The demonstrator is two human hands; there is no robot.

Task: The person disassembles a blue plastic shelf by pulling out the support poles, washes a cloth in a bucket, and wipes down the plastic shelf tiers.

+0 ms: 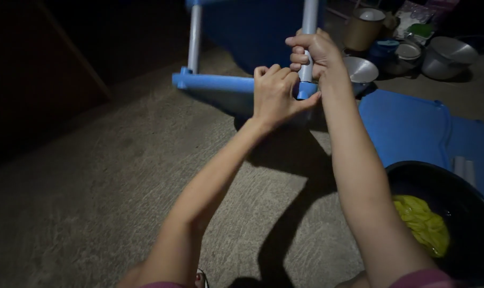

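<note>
Seating the grey leg (309, 32) into the blue frame (215, 82) above the concrete floor (93, 202) likely needs straight alignment: right hand (312, 53) fisted tight on leg, left hand (276, 93) curled bracing the frame at the joint.

Cloth (422, 224) in basin (466, 194), right of arms
</note>
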